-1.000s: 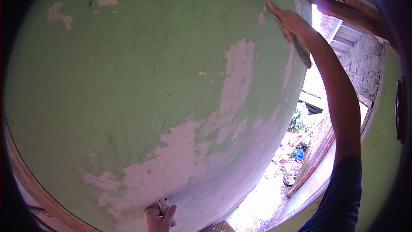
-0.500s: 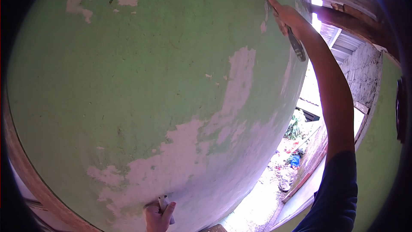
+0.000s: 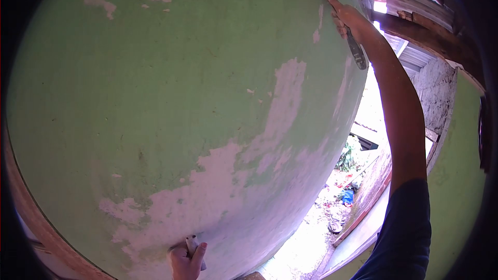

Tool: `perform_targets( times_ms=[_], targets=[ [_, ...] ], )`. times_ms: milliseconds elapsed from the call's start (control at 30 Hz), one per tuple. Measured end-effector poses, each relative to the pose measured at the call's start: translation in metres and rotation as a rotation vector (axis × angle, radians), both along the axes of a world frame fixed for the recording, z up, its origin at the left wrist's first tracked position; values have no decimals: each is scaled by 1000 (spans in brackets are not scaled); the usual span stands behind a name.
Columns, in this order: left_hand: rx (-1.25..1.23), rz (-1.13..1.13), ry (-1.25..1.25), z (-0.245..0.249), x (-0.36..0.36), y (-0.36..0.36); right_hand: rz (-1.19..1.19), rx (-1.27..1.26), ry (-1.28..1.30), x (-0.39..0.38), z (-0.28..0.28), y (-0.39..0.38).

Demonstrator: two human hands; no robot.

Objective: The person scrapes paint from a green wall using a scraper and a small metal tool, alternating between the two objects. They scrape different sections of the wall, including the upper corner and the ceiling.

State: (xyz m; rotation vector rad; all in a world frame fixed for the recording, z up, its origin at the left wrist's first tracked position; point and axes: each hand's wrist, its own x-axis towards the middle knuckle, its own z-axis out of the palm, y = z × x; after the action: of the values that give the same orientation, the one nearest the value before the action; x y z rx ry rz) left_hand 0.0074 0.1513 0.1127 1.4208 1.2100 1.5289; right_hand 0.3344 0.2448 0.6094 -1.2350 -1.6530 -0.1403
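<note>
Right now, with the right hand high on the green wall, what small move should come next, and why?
Probably a short downward stroke of the scraper in the right hand: it lies against the green wall beside a small flaked patch, with intact paint below it. The left hand grips a small pale tool low down.

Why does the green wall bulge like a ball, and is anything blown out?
Head view: fisheye lens bends the green wall, darkens the corners; sunlit ground outside is blown out; right hand with its dark tool looks sharp; left hand, gripping a pale tool, is cropped.

Scraper (image 3: 357, 49) high on wall (image 3: 181, 98), tool (image 3: 191, 243) low.
</note>
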Motion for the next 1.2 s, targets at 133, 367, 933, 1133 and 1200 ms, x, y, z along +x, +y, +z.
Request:
perform_targets(
  times_ms=[133, 367, 933, 1133, 1200],
  targets=[
    [59, -16, 23, -5, -6, 4, -222, -42, -8, -3, -12, -20],
    [71, -64, 118, -18, -11, 10, -166, 4, -25, -9, -12, 1],
    [86, -108, 156, -11, -17, 4, -235, -28, 20, -18, -5, -11],
    [34, -105, 69, -7, -17, 2, -309, -109, -98, -4, -27, -25],
    [49, -141, 77, -10, -19, 3, -382, -49, -81, 1, -29, -10]
  ],
)
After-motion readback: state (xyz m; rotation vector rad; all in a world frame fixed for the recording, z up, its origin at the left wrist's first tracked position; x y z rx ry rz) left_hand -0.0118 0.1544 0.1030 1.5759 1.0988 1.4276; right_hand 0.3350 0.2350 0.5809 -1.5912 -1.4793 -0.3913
